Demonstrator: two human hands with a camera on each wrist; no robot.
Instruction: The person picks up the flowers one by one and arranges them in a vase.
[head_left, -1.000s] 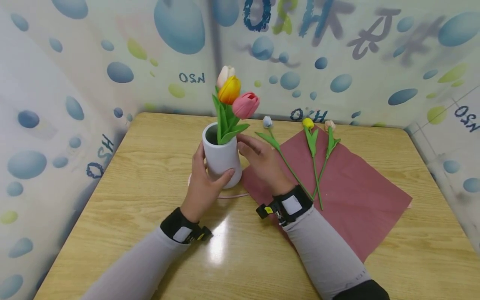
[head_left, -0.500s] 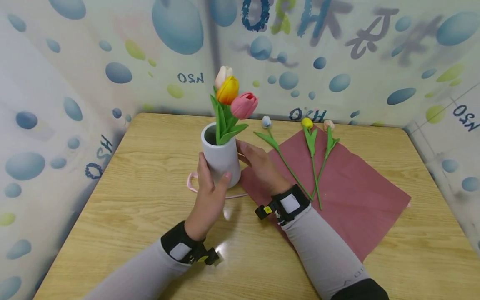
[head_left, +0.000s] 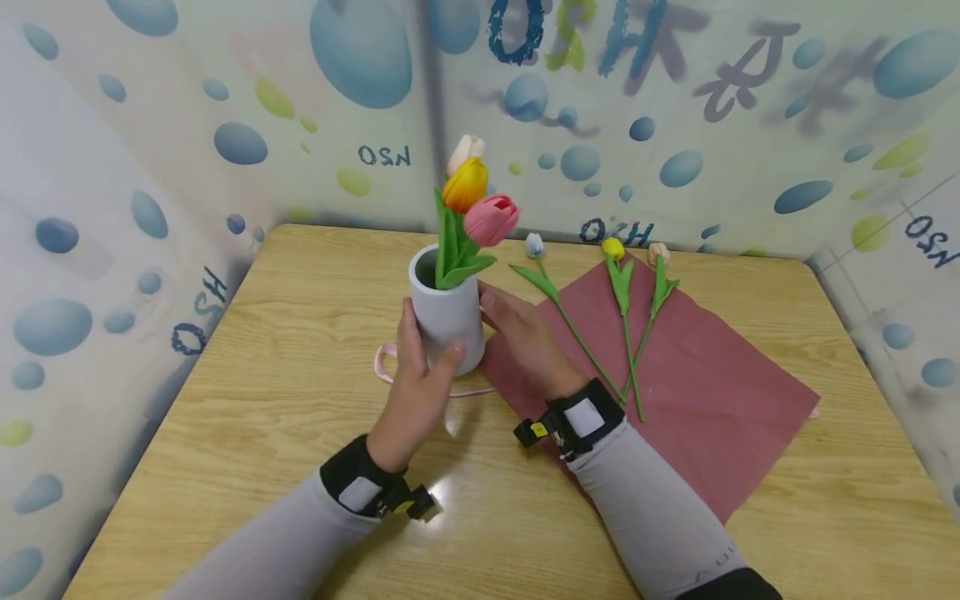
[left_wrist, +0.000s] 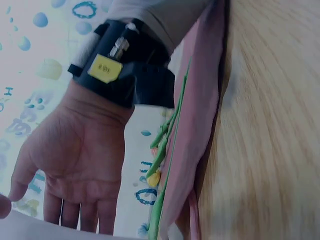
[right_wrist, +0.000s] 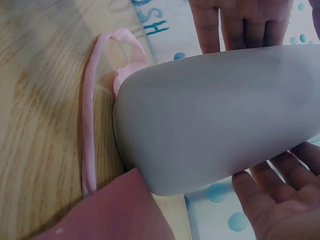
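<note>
A white vase stands at mid-table in the head view, holding a white tulip, an orange-yellow tulip and a pink tulip. My left hand rests along its left side with extended fingers, the thumb in front of it in the head view. At the opposite side is my right hand, its fingers touching the vase. In the left wrist view the right hand has nearly straight fingers, their tips partly hidden behind the vase's edge. The right wrist view shows the vase between both hands.
Dark pink wrapping paper covers the table's right side. A pale blue tulip, a yellow tulip and a pale pink tulip lie across it. Pink ribbon curls beside the vase. A patterned wall stands behind the table.
My left hand has eased from a curled hold to straighter fingers, its wrist turning. The tulips have since swung slightly right, and the vase has shifted a little right. The right hand stays beside the vase.
</note>
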